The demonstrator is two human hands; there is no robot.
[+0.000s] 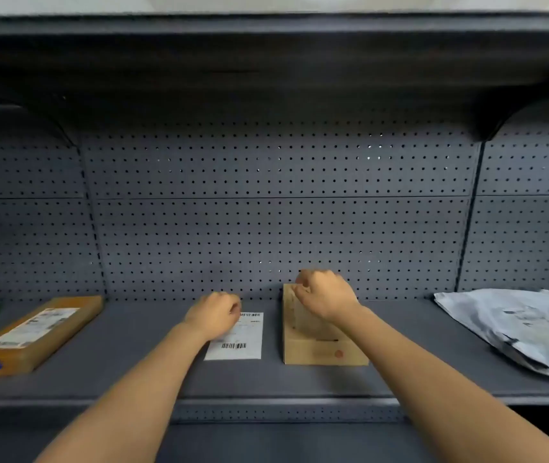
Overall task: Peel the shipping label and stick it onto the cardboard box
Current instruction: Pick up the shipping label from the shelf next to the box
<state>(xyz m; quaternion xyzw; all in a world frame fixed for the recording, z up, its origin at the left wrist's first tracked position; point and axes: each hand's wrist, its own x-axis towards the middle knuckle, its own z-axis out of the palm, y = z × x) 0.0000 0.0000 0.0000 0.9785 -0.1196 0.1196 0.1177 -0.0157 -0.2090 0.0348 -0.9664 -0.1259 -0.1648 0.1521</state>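
A white shipping label [238, 342] with two barcodes lies flat on the grey shelf [153, 372], in the middle. My left hand [214, 314] rests on its far left corner, fingers curled under. Just right of the label lies a small tan cardboard box [323, 352] with a red stamp on its near end. My right hand [325, 295] is over the box's far end with fingers bent, touching its top. Whether either hand pinches anything is hidden by the knuckles.
A long brown box [36, 334] with a label and a blue sticker lies at the left. A crumpled grey mailer bag [517, 325] sits at the right. A grey pegboard wall [280, 212] stands behind, with a dark shelf overhead.
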